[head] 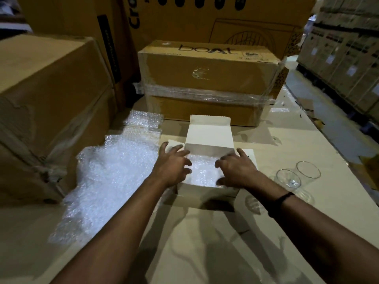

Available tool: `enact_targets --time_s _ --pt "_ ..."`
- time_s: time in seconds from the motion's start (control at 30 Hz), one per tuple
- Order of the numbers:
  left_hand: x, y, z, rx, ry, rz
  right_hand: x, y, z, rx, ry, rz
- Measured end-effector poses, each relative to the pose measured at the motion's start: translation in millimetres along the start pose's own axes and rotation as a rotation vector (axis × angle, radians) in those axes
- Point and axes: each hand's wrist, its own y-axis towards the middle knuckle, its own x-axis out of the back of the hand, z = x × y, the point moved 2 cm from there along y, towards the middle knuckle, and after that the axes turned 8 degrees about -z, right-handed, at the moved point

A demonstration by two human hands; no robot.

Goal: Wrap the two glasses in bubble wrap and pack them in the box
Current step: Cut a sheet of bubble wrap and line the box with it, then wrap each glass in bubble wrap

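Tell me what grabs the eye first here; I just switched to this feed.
The left hand and right hand reach into the open white box at centre, fingers on its bubble wrap lining. Right of the box, the nearer glass and farther glass stand unwrapped on the cardboard; left of it sprawls a bright bubble wrap sheet.

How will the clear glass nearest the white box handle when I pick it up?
Probably fragile: the glass looks thin-walled and clear. Likely slippery, being smooth. It stands upright, so a sideways push might tip and roll it.
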Motion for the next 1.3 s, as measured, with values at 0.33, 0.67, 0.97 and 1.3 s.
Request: enact_targets --time_s 0.33,0.67,0.97,1.3 --pt "-24 -128 62 0.628 -0.105 -0.157 -26 -62 112 0.036 0.716 -0.648" --pt "-38 -142 81 0.632 -0.24 -0.206 -81 -54 150 0.129 0.438 -0.282" --pt "-25 -148 111 0.724 0.071 -0.245 -83 -56 154 0.104 0.408 -0.31" --pt "-22 -155 112 0.685 -0.012 -0.282 -80 -58 155 0.091 0.403 -0.224"
